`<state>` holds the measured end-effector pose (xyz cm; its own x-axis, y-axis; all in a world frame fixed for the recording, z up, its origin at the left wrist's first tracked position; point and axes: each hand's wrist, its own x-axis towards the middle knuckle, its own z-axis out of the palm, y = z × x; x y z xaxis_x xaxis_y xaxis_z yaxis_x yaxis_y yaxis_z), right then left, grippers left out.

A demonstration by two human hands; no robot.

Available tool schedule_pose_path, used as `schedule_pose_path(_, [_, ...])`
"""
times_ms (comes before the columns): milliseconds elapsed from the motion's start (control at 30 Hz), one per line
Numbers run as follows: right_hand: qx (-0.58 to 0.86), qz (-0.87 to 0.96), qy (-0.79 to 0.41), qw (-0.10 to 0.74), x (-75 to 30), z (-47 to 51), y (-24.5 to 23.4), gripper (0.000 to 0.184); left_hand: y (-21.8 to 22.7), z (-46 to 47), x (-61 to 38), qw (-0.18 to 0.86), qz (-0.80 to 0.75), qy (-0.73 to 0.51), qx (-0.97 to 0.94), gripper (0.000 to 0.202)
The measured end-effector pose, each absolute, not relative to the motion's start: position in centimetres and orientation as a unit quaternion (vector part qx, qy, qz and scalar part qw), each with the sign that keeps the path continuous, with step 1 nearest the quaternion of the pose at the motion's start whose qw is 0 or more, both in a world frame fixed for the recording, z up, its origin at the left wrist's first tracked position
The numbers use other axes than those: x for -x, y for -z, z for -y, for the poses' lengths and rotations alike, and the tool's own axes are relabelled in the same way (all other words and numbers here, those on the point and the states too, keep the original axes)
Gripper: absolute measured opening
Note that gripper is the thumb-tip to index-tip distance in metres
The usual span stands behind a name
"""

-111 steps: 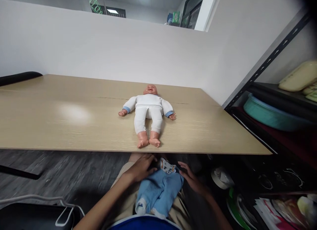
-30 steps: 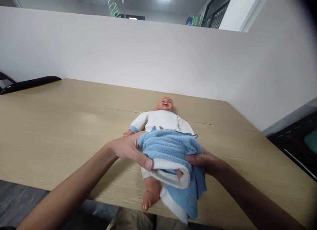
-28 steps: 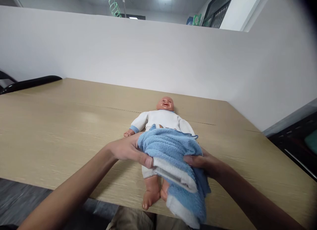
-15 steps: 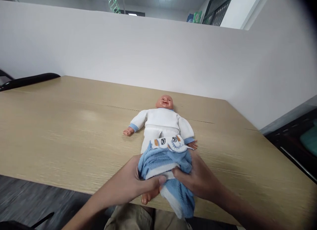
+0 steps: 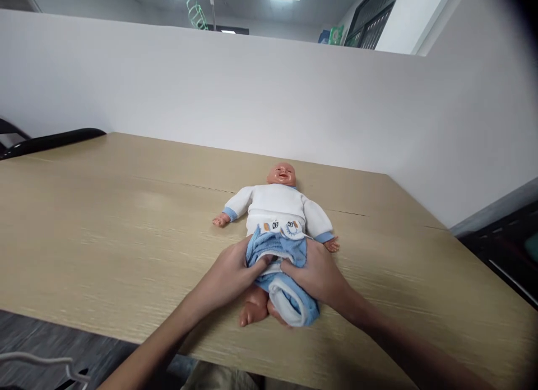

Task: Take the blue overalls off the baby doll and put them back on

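A baby doll in a white top with blue cuffs lies on its back on the table, its head toward the wall. Bunched over its lower body is a blue and white terry garment, likely baby trousers, with an embroidered face at the far edge. My left hand grips the garment's left side, thumb at the opening. On the other side, my right hand grips it the same way, its thumb also at the opening. One white-lined leg hangs toward me over the doll's bare legs. My other fingers are hidden beneath the cloth.
The wooden table spreads wide on both sides. A white partition wall rises behind it. A black chair back touches the far left edge, and a dark object stands beyond the right edge.
Both hands have moved away from me, toward the doll's waist, with the garment. The opening between my thumbs shows wider, and more of the doll's bare legs is visible.
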<state>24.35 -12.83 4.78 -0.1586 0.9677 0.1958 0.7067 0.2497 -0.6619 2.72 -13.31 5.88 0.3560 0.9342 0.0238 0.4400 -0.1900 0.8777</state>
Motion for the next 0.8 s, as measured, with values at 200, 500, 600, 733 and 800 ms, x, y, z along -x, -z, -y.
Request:
schedule_pose_path(200, [0.553,0.745,-0.171,0.332,-24.3,11.7,-8.1,0.011,-7.2,13.1,-2.3,0.375,-0.504,-0.322,-0.708,0.037])
schedule_pose_path(500, [0.458,0.793,-0.315,0.251,-22.8,18.1,-10.0,0.017,-5.9,21.4,0.5,0.423,-0.540,-0.310,-0.658,0.054])
schedule_pose_path(600, [0.469,0.799,-0.301,0.225,-22.5,18.3,-8.7,0.018,-5.2,22.1,1.0,0.405,-0.576,-0.266,-0.658,0.055])
schedule_pose_path(733, [0.475,0.809,-0.291,0.190,-22.1,17.5,-7.6,0.018,-4.3,20.9,0.7,0.396,-0.592,-0.208,-0.670,0.047])
schedule_pose_path(800, [0.487,0.806,-0.284,0.180,-22.0,17.3,-7.2,0.027,-3.6,20.1,0.4,0.397,-0.579,-0.210,-0.680,0.044])
